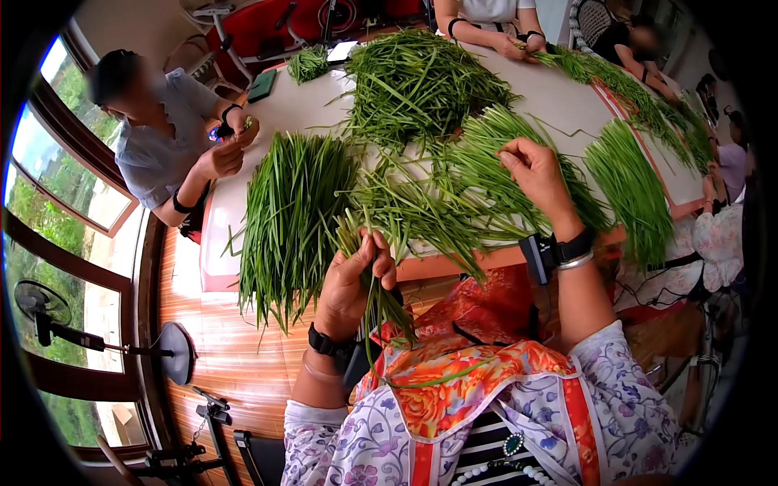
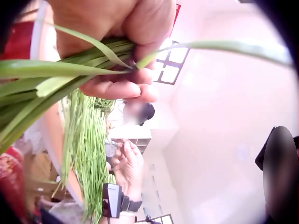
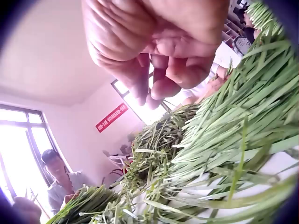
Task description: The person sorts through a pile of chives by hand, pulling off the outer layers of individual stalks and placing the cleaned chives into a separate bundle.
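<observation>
My left hand grips a small bunch of green chives near the table's front edge. Their cut ends poke up past the thumb in the head view, and the long leaves droop toward my lap. My right hand is raised over a sheaf of chives on the right, its fingers loosely bent; in the right wrist view nothing shows between the fingertips. Loose chives lie scattered between both hands. A thick sheaf hangs over the edge beside my left hand.
A large heap of chives stands at the back of the white table. Another sheaf overhangs the edge at right. A person works at the left; other people sit at the far and right sides. A fan stands left.
</observation>
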The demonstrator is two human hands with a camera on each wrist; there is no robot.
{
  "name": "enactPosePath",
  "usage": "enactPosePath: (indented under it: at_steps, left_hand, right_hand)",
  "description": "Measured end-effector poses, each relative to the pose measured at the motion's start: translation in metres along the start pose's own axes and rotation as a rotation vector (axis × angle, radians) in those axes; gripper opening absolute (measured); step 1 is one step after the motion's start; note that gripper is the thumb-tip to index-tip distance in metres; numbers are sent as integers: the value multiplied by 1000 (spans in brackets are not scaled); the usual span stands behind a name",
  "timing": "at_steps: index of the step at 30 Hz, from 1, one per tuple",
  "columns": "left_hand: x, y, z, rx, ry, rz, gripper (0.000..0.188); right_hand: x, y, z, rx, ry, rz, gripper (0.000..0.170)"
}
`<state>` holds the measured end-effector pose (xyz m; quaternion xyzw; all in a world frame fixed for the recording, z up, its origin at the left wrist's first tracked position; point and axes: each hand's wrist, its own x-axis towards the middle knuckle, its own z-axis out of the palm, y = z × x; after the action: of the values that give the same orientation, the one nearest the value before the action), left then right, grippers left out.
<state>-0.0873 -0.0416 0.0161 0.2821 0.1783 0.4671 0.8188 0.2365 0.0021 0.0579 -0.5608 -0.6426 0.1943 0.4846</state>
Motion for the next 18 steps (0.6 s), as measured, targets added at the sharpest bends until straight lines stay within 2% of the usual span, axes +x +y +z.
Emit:
enactPosePath:
  at_steps: [1,5,7,8,11,13,14,17,18]
  left_hand:
    - [6,-3,0,29,-50,-40,15]
    - [35,-22,2,-119,41,-111,17]
    - [46,-28,6,-60,84,-104,14]
    - [53,-32,4,-72,50,-96,10]
    - [64,-44,8,-56,136,-97,9]
    - [66,-46,2,-157,86,-105,8]
    - [66,-46,-1,-209,60,-107,8]
    - [61,-44,1,-116,34,-86,11]
    - [60,-44,2,-113,23,-69,12]
  right_hand:
    - [-6,8,-5,-31,-8,41,9]
    - [-26,29,-3,-115,11,72,9]
    - [-27,32,0,-206,22,7,8]
    - [-24,32,1,-272,10,-20,8]
    - [-18,31,11,-466,-38,-68,8]
    - [-16,28,18,-595,-82,-65,10]
    - [-14,33,20,-617,-90,-25,11]
    - [-11,38,17,-548,-54,-32,10]
    - [-10,40,14,-437,6,-112,10]
